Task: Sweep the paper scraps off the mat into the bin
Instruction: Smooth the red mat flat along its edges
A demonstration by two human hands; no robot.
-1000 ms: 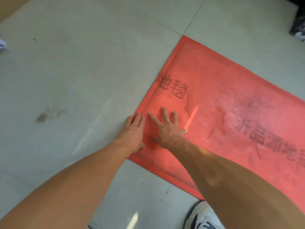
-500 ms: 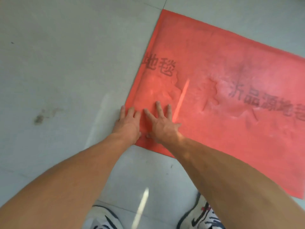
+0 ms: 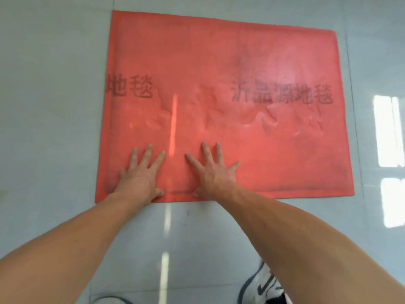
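mat (image 3: 230,62) lies flat on the floor (image 3: 48,106), red w/ dark printed characters, wrinkled across the middle. both hands are pressed palm-down on its near edge: left hand (image 3: 140,174) near the near-left corner, right hand (image 3: 213,172) just beside it toward the centre. fingers (image 3: 149,153) on both are spread & flat on the mat, gripping nothing. two shoes, one at bottom right (image 3: 266,286), the other only partly in frame.

no paper scraps visible on the mat from here, and no bin in frame, so can't tell where it stands. pale flecks near the wrinkles may be glare or creases, too small to say.

step, as i judge it: smoothing or bracing the mat, or the start of a hand sweep, prob. early in the task. next move calls for finding the scraps & bin first, then raking w/ flat palms toward one edge, keeping the mat pinned so it doesn't bunch more at the wrinkles.
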